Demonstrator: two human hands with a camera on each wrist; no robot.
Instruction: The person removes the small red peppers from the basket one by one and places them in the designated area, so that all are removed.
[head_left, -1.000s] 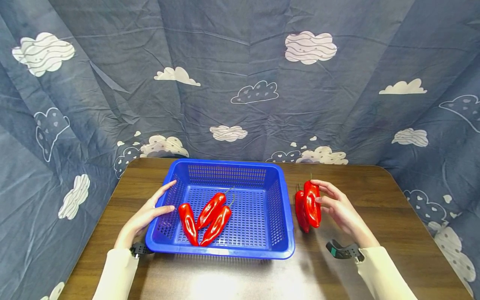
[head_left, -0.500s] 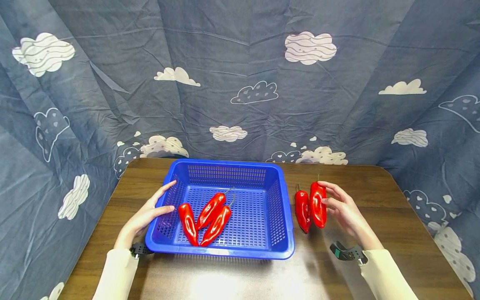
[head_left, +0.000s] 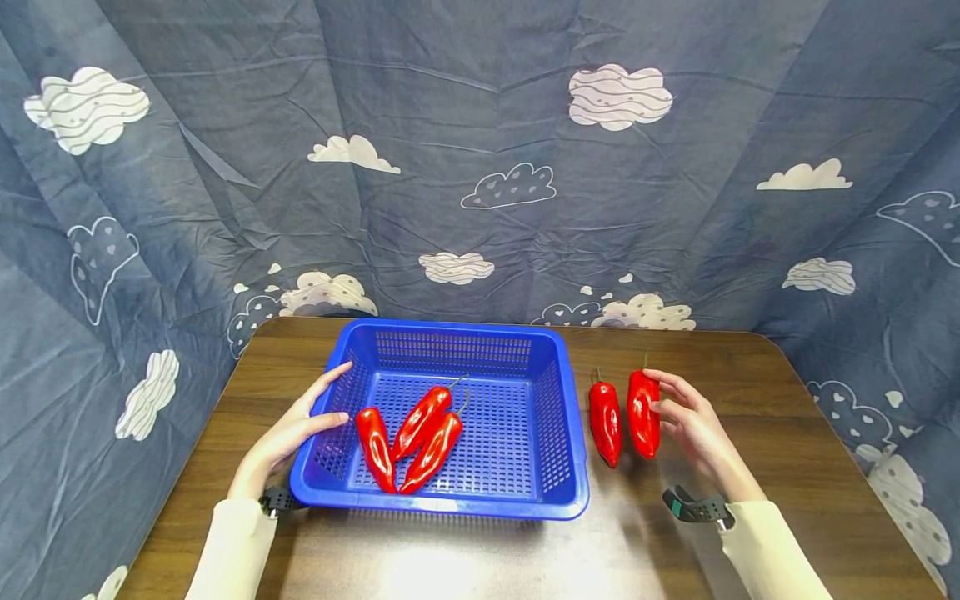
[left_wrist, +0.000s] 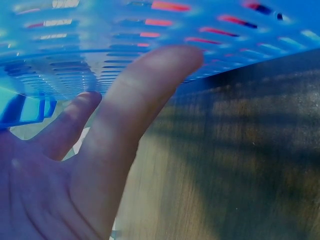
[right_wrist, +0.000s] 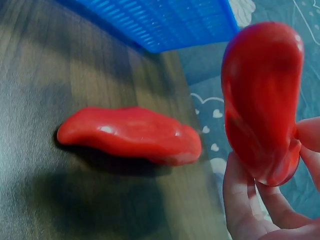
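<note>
My right hand (head_left: 693, 423) pinches a glossy long red pepper (head_left: 642, 415) with a thin green stem, to the right of the basket. The right wrist view has the held pepper (right_wrist: 262, 100) upright between thumb and fingers, tip toward the camera. Beside it, a second red pepper (head_left: 604, 423) lies on the table. My left hand (head_left: 288, 429) rests at the left rim of the blue plastic basket (head_left: 442, 505), thumb and index finger spread and fairly straight. From the left wrist, its thumb (left_wrist: 142, 82) overlaps the slotted basket wall (left_wrist: 115, 30).
Inside the basket, three red peppers lie at the left, including one pepper (head_left: 376, 448) near the left wall. The wooden table (head_left: 757, 400) extends to the right of my right hand. Behind it hangs a grey-blue cloud-print cloth (head_left: 480, 125).
My right hand has moved right with its pepper, away from the pepper on the table, so a gap now shows between the two. The left hand and basket have stayed put.
</note>
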